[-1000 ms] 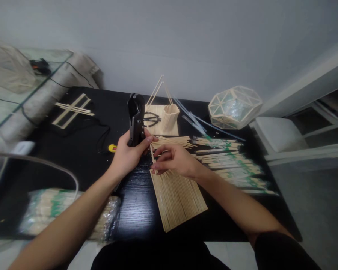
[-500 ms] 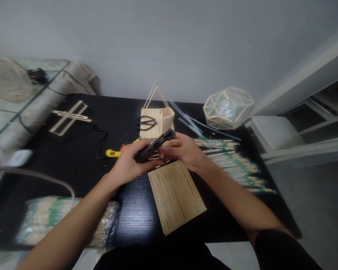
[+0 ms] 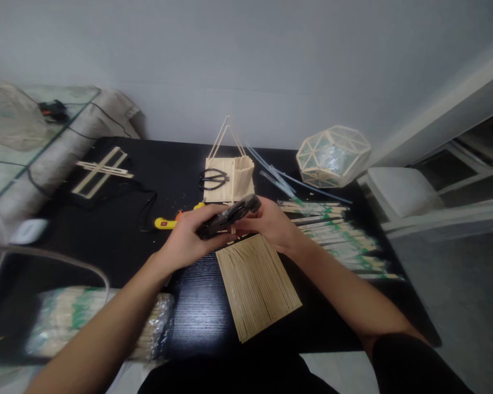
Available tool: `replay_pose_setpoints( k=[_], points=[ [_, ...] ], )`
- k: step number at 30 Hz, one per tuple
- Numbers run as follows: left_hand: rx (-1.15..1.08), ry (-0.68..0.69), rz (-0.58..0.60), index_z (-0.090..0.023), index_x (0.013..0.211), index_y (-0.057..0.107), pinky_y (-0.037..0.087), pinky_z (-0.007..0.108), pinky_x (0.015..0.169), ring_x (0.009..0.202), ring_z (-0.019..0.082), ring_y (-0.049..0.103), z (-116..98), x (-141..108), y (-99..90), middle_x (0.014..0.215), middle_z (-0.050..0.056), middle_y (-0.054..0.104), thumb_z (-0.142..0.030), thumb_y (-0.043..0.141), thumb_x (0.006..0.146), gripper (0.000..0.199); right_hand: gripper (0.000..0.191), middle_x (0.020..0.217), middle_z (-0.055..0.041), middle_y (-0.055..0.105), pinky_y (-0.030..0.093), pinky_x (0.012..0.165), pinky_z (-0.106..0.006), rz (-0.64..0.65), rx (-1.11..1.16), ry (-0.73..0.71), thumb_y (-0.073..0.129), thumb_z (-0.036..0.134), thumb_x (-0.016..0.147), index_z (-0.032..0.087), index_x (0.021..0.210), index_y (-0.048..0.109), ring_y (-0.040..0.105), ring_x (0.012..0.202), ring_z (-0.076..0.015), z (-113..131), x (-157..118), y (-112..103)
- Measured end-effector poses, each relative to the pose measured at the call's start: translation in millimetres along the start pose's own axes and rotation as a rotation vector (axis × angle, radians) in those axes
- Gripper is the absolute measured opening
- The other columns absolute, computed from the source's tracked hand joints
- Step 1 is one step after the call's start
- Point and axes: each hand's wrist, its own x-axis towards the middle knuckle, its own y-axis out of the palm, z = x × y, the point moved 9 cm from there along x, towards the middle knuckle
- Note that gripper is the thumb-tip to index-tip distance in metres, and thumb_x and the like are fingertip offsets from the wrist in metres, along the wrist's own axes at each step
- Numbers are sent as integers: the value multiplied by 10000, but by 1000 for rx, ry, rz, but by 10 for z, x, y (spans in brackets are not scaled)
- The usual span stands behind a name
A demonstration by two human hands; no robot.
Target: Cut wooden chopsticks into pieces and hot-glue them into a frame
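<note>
At the centre of the frame, the left hand (image 3: 189, 235) is closed around a black tool (image 3: 225, 217), which slants up to the right. The right hand (image 3: 276, 225) is at the tool's far end, its fingers bent in; the tool covers their tips, so whether they grip anything cannot be told.

Just below the hands, right of the lower centre, lies a flat panel of sticks (image 3: 259, 290). Directly above the hands stands a small stick-built holder (image 3: 242, 178) on a board, with black scissors (image 3: 214, 179) lying on the board's left part; the tool and hands block the view of the table just below it. A yellow-handled tool (image 3: 165, 224) lies left of the left hand, partly hidden by it.

Bundles of sticks (image 3: 345, 241) spread across the right of the table (image 3: 197, 306), partly behind the right forearm. At the upper right sits a many-sided stick frame (image 3: 333, 157), with clear strips (image 3: 277, 180) to its left. Crossed sticks (image 3: 102, 171) lie at the upper left, and a wrapped pack of sticks (image 3: 76, 314) at the lower left, partly covered by the left forearm.
</note>
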Motion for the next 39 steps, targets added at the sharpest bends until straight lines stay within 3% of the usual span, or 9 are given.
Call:
replay_pose_setpoints(
  k=[14, 23, 27, 31, 35, 39],
  points=[
    [9, 30, -35, -200, 1141, 774, 606, 328, 849, 878, 209, 766, -43, -11, -21, 1027, 80, 820, -325, 872, 800, 376, 566, 850, 13, 765, 610, 715, -326, -32, -59, -75, 1026, 402, 585, 229, 932, 614, 744, 758, -183, 82, -43, 4],
    [51, 115, -33, -189, 1140, 756, 595, 312, 872, 899, 196, 755, -103, -1, -41, 1043, 77, 808, -307, 879, 810, 372, 606, 746, 58, 723, 610, 630, -308, -42, -118, -133, 1005, 438, 600, 253, 892, 508, 730, 662, -170, 203, -71, 19],
    [54, 88, -73, -182, 1165, 739, 578, 300, 818, 842, 176, 722, -73, 20, -130, 1054, 71, 789, -333, 889, 804, 419, 627, 751, 45, 752, 647, 697, -312, -88, -113, -163, 987, 434, 637, 255, 929, 462, 771, 697, -176, 252, -62, -38],
    [57, -39, -176, -178, 1135, 726, 546, 273, 723, 763, 154, 682, 61, 31, -241, 978, 43, 766, -387, 835, 850, 370, 592, 757, 49, 744, 662, 711, -324, -165, -208, -251, 948, 433, 695, 268, 942, 435, 787, 719, -191, 343, -87, -108],
    [232, -120, -219, -193, 1150, 718, 550, 291, 833, 859, 180, 711, 154, 35, -295, 969, 24, 769, -384, 717, 930, 291, 498, 803, 33, 762, 665, 761, -368, -275, -443, -418, 874, 403, 805, 281, 967, 419, 801, 761, -211, 495, -163, -171],
    [513, -107, -224, -185, 1254, 691, 546, 341, 930, 1029, 248, 723, 177, 36, -338, 1137, 82, 767, -326, 617, 950, 343, 409, 811, 45, 743, 659, 739, -358, -403, -682, -649, 785, 341, 890, 288, 985, 391, 802, 766, -205, 683, -278, -201]
  ],
)
